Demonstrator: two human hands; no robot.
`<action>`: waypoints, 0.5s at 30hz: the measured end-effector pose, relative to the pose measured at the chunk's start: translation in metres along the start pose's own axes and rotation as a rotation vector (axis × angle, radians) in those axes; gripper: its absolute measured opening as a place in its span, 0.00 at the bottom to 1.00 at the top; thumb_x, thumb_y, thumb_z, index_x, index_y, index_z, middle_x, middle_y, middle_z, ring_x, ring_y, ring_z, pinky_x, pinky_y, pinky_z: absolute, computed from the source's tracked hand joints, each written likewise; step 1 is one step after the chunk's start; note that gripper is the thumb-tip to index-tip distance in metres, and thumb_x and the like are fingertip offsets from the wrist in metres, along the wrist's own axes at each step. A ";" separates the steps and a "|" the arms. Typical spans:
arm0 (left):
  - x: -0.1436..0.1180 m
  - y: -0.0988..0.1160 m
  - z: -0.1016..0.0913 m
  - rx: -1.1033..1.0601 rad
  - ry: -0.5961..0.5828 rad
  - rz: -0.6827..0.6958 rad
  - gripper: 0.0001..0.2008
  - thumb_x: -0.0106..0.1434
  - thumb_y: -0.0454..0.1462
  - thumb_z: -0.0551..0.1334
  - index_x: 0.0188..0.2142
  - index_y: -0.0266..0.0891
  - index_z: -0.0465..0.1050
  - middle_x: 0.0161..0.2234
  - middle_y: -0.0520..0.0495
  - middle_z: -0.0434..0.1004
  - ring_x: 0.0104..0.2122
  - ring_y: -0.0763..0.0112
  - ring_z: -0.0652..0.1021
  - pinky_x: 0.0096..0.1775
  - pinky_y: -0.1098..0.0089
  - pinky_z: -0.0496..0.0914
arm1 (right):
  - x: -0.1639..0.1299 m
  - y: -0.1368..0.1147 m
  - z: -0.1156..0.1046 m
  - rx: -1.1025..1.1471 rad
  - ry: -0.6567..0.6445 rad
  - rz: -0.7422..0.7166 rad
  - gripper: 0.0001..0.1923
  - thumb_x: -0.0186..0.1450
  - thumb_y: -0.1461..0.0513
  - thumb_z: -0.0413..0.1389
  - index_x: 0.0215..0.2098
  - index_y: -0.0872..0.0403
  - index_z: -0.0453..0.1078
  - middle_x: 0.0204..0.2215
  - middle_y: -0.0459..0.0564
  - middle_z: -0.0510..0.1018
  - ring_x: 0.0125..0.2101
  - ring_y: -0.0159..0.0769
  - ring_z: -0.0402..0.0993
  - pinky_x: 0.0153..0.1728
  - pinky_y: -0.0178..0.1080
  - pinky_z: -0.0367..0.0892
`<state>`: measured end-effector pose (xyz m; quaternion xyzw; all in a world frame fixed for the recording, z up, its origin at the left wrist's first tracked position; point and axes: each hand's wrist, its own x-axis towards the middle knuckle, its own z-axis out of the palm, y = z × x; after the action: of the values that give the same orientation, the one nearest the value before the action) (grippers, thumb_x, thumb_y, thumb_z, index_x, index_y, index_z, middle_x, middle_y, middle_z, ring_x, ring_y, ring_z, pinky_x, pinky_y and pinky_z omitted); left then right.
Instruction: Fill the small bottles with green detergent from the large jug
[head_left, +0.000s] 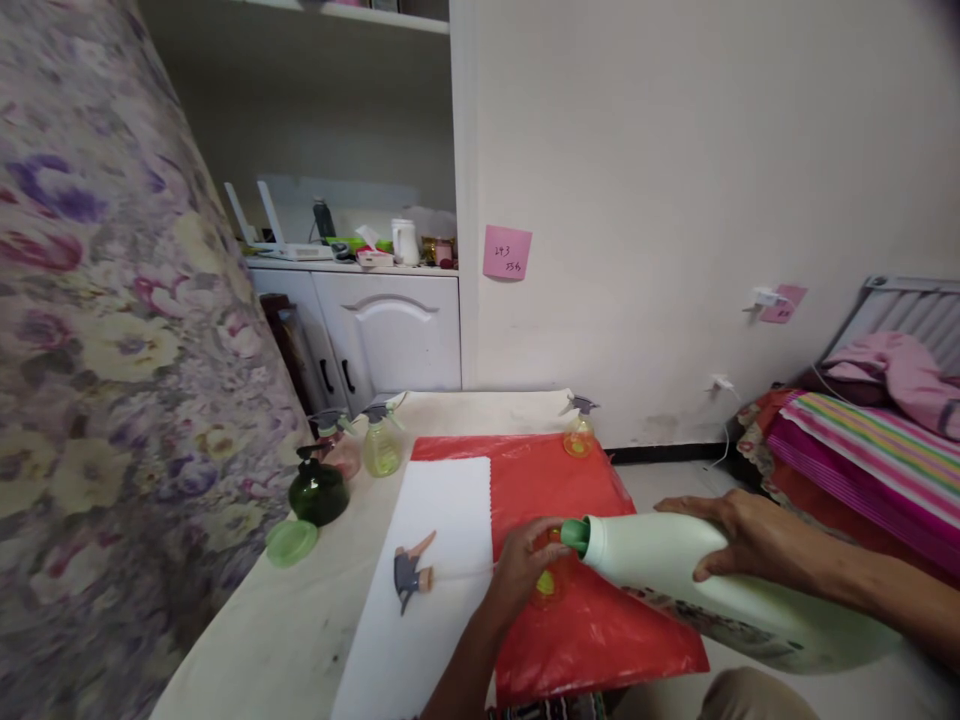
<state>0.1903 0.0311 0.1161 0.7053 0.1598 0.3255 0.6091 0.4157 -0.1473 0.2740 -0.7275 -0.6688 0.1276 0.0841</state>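
Observation:
A large pale green jug lies tilted well over, its green spout pointing left. My right hand grips it from above, thumb and fingers spread over its side. My left hand is closed around the neck of a small clear yellow spray bottle with no head on it. The spout meets the bottle's mouth; whether they touch, I cannot tell. Left of that hand, a grey and orange spray head with a thin tube lies on a white sheet.
Red plastic covers part of the cream-topped table. A yellow spray bottle stands at its back right. On the left are a dark green pump bottle, a green spray bottle, a pink one and a green dish.

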 end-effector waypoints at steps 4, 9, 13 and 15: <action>0.001 -0.002 -0.002 -0.018 -0.002 -0.024 0.14 0.55 0.38 0.66 0.43 0.41 0.77 0.44 0.47 0.80 0.45 0.60 0.77 0.49 0.65 0.67 | 0.001 -0.003 -0.005 0.058 -0.069 0.005 0.27 0.55 0.55 0.62 0.54 0.40 0.67 0.31 0.42 0.82 0.32 0.42 0.78 0.31 0.32 0.66; 0.001 -0.002 -0.002 -0.042 -0.001 -0.027 0.16 0.55 0.38 0.66 0.45 0.41 0.77 0.46 0.46 0.79 0.47 0.59 0.76 0.50 0.64 0.67 | 0.002 -0.007 -0.010 0.048 -0.066 0.026 0.28 0.55 0.56 0.62 0.54 0.42 0.67 0.33 0.46 0.82 0.35 0.45 0.78 0.32 0.34 0.66; 0.001 0.000 -0.002 -0.036 -0.001 -0.016 0.15 0.56 0.38 0.65 0.43 0.41 0.77 0.44 0.46 0.80 0.45 0.59 0.77 0.49 0.64 0.68 | 0.003 -0.009 -0.012 0.045 -0.077 0.024 0.28 0.54 0.57 0.62 0.53 0.41 0.68 0.34 0.46 0.82 0.37 0.47 0.78 0.31 0.34 0.66; 0.000 0.002 -0.002 -0.026 0.002 -0.021 0.14 0.55 0.38 0.65 0.43 0.41 0.78 0.44 0.46 0.81 0.44 0.59 0.77 0.49 0.64 0.68 | 0.004 -0.010 -0.012 0.039 -0.073 0.024 0.28 0.53 0.57 0.62 0.53 0.41 0.68 0.35 0.46 0.82 0.37 0.47 0.78 0.31 0.34 0.66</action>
<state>0.1887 0.0326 0.1178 0.6952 0.1635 0.3220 0.6216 0.4097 -0.1416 0.2883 -0.7288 -0.6599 0.1682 0.0722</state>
